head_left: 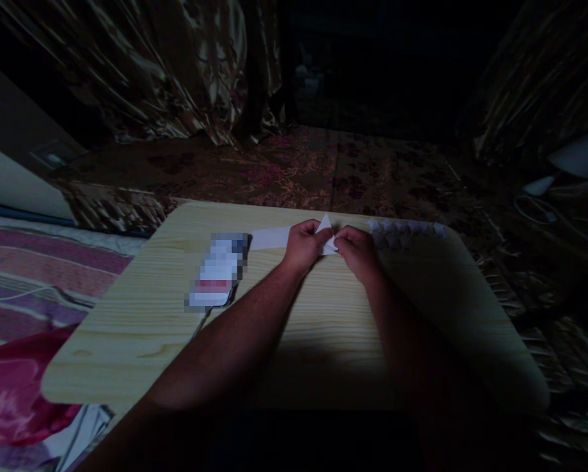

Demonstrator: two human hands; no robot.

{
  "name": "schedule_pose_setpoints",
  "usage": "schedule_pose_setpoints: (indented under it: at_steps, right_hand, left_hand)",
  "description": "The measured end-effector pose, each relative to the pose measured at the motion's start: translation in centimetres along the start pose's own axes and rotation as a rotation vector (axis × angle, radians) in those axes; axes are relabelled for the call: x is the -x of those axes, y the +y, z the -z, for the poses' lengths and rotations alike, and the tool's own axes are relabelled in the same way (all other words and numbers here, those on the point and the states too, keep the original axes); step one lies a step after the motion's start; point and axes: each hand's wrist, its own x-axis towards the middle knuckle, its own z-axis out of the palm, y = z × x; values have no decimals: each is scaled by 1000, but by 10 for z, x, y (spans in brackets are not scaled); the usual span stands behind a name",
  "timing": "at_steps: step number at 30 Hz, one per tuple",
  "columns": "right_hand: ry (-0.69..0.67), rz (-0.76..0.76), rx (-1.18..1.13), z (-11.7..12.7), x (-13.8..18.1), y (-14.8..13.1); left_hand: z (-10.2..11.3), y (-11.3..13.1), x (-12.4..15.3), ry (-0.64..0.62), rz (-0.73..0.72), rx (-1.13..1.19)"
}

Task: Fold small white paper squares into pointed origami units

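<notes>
Near the far edge of a light wooden table [333, 308], a piece of folded white paper [326, 226] with a pointed top sits between my two hands. My left hand [303, 248] is closed on its left side, thumb laid across the paper. Fingers of my right hand [356, 248] pinch its lower right edge. A flat white paper strip [270, 237] lies just left of my left hand. To the right of my right hand stand several small folded white paper pieces [404, 227], set in rows; their exact shape is dim.
A phone [217, 269] with a blurred screen rests at the table's left, a cable running from its lower end. Beyond the table is a patterned cloth ledge [294, 164] below shiny curtains [190, 65]. Striped bedding [52, 262] lies left. A white lamp-like object [581, 154] stands right.
</notes>
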Motion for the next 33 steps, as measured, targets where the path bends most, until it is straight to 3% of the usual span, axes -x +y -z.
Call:
schedule_pose_setpoints:
  at_steps: [10,16,20,28,33]
  right_hand:
    - [-18,-13,-31,3,2,-3]
    - [-71,-51,-132,1,3,-9]
    - [-97,-17,-69,-2,3,-6]
    - [79,-141,-102,1,-1,-5]
    - [70,-144,-150,2,-1,-8]
  left_hand:
    - [-1,12,-2,105,44,230]
    - [-2,6,0,21,0,56]
    - [-2,6,1,-8,-18,-8]
    - [-2,5,0,-91,10,123]
    - [-1,2,0,-77,3,74]
